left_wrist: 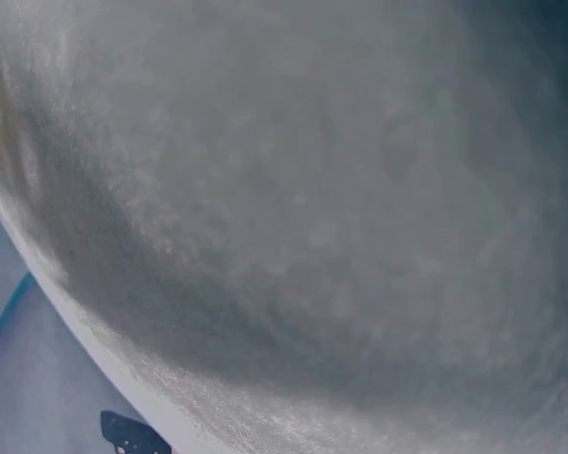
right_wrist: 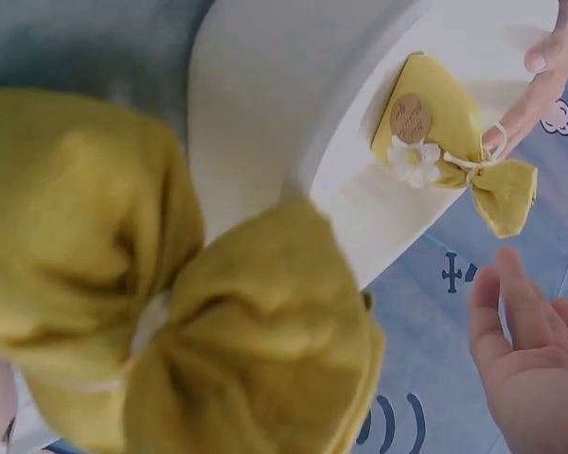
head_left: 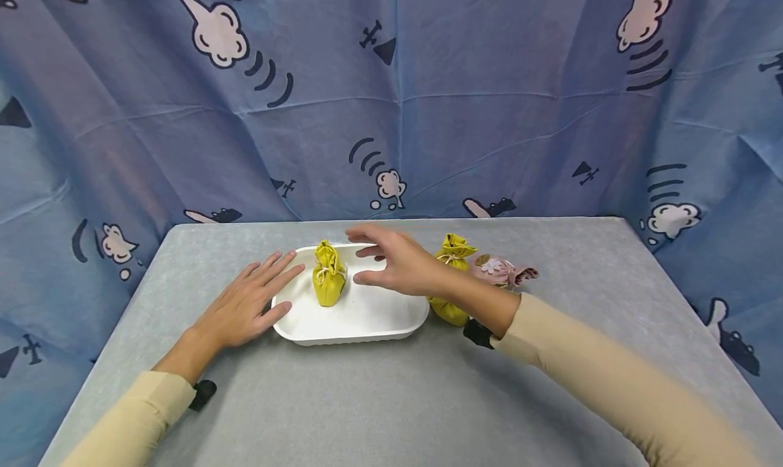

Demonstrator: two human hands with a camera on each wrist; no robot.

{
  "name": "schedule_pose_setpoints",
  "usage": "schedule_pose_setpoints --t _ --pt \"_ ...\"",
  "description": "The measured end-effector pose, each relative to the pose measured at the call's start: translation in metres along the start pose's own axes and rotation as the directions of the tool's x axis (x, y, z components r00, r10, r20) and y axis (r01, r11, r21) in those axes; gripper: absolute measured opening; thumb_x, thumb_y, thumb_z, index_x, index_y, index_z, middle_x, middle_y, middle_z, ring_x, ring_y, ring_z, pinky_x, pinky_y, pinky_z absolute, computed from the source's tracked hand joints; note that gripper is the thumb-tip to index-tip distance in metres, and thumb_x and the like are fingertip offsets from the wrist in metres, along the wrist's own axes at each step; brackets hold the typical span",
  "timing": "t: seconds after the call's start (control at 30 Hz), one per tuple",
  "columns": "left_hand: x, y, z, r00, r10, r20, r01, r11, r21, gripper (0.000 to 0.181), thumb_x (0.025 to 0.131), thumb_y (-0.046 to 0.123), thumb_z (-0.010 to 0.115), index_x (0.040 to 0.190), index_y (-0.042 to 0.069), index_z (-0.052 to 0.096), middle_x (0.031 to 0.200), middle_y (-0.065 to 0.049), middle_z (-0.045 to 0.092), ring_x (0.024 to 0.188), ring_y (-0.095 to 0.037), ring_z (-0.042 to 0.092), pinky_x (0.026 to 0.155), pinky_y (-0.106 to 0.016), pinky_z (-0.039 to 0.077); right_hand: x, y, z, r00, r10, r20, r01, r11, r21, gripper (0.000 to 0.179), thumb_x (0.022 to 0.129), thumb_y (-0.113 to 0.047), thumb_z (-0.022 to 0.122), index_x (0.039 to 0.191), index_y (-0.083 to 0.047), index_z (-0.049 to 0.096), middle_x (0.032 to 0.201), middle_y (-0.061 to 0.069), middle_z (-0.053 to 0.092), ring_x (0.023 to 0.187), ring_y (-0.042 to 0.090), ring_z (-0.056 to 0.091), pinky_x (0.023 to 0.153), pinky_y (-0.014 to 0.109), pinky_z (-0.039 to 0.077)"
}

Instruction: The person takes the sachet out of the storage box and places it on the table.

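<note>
On a white tray (head_left: 379, 317) stands a small yellow drawstring pouch (head_left: 329, 277), tied at the neck with pale cord. The right wrist view shows a white flower and a round brown tag on this pouch (right_wrist: 435, 123). My left hand (head_left: 247, 305) lies at the tray's left end, fingers extended along the rim. Over the tray's right half is my right hand (head_left: 397, 263), thumb and fingers apart, facing the pouch with a gap between. Partly hidden behind the right forearm, a second yellow pouch (head_left: 449, 312) stands just right of the tray.
A pink pouch (head_left: 498, 270) with a flower and tag lies right of the second yellow one. The grey tabletop (head_left: 367, 406) ends at a blue patterned curtain (head_left: 489, 113). Mostly grey table surface (left_wrist: 293, 208) fills the left wrist view.
</note>
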State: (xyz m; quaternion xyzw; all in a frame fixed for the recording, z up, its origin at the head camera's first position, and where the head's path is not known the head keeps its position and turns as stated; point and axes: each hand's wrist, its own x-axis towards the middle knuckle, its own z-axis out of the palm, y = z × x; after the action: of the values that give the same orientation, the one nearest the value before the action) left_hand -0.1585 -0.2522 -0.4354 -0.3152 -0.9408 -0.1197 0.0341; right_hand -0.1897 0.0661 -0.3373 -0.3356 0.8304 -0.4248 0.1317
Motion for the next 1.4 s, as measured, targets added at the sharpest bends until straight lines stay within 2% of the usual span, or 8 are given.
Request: schedule_pose_setpoints --t 0.23,0.4,0.53,0.73,0.9,1.07,1.17,1.4 --pt "0.0 -0.001 -0.001 1.0 -0.005 0.002 0.005 1.0 0.003 0.066 0.1 0.04 0.053 0.159 0.025 0.027 0.166 0.0 0.016 0.15 -0.034 0.02 0.112 -0.065 0.023 0.016 0.005 0.016 0.999 0.036 0.025 -0.036 0.999 0.015 0.07 0.086 -0.004 0.078 0.146 -0.003 0.043 0.148 0.014 0.048 0.128 0.03 0.056 0.101 0.033 0.048" --pt "0.0 -0.001 -0.001 1.0 0.003 -0.004 -0.003 1.0 -0.001 0.065 0.1 0.039 0.054 0.159 0.025 0.028 0.166 0.0 0.017 0.15 -0.034 0.021 0.112 -0.064 0.023 0.027 0.005 0.025 0.997 0.065 0.042 -0.064 0.997 -0.03 0.075 0.085 -0.007 0.079 0.149 -0.004 0.04 0.15 0.012 0.047 0.129 0.027 0.055 0.104 0.034 0.046" --pt "0.0 -0.001 0.0 1.0 0.008 -0.012 -0.008 1.0 -0.002 0.065 0.1 0.037 0.054 0.158 0.024 0.029 0.166 0.0 0.017 0.15 -0.033 0.021 0.112 -0.064 0.024 0.034 0.005 0.031 0.997 0.057 0.046 -0.054 0.997 -0.059 0.078 0.084 -0.006 0.08 0.15 -0.004 0.038 0.15 0.011 0.047 0.129 0.027 0.055 0.106 0.037 0.044" --pt "0.0 -0.001 -0.001 1.0 0.011 -0.013 -0.011 1.0 0.003 0.065 0.1 0.039 0.053 0.159 0.024 0.029 0.166 -0.001 0.018 0.15 -0.033 0.021 0.112 -0.064 0.024 0.042 0.006 0.036 0.998 0.045 0.048 -0.041 0.995 -0.087 0.078 0.084 -0.002 0.078 0.15 -0.002 0.036 0.149 0.013 0.048 0.128 0.028 0.055 0.106 0.037 0.044" --pt "0.0 -0.001 -0.001 1.0 0.006 -0.006 -0.006 1.0 0.007 0.065 0.1 0.039 0.053 0.159 0.025 0.028 0.166 0.0 0.017 0.15 -0.032 0.021 0.112 -0.064 0.024 0.05 0.007 0.038 0.996 0.079 0.052 -0.071 0.988 -0.135 0.078 0.086 -0.004 0.077 0.151 -0.007 0.035 0.148 0.012 0.049 0.133 0.025 0.051 0.107 0.035 0.043" --pt "0.0 -0.001 0.001 1.0 0.006 -0.006 -0.006 1.0 0.009 0.065 0.1 0.039 0.053 0.159 0.025 0.029 0.166 0.0 0.017 0.15 -0.033 0.021 0.112 -0.064 0.024 0.056 0.004 0.04 0.99 0.118 0.078 -0.109 0.988 -0.112 0.079 0.087 -0.002 0.076 0.153 -0.008 0.033 0.149 0.014 0.048 0.134 0.026 0.05 0.106 0.036 0.044" --pt "0.0 -0.001 0.0 1.0 0.007 -0.014 -0.007 1.0 0.004 0.065 0.1 0.039 0.054 0.158 0.024 0.029 0.166 0.0 0.017 0.15 -0.032 0.021 0.112 -0.064 0.024 0.059 0.002 0.041 0.989 0.123 0.087 -0.113 0.988 -0.106 0.08 0.087 -0.001 0.075 0.154 -0.009 0.032 0.146 0.015 0.05 0.131 0.027 0.053 0.105 0.036 0.045" --pt "0.0 -0.001 0.0 1.0 0.004 -0.02 -0.004 1.0 0.0 0.065 0.099 0.038 0.055 0.158 0.024 0.03 0.166 -0.001 0.019 0.15 -0.032 0.021 0.111 -0.065 0.024 0.063 0.0 0.044 0.989 0.122 0.087 -0.107 0.981 -0.161 0.076 0.087 -0.003 0.076 0.152 -0.013 0.037 0.132 0.011 0.063 0.123 0.021 0.059 0.103 0.034 0.047"
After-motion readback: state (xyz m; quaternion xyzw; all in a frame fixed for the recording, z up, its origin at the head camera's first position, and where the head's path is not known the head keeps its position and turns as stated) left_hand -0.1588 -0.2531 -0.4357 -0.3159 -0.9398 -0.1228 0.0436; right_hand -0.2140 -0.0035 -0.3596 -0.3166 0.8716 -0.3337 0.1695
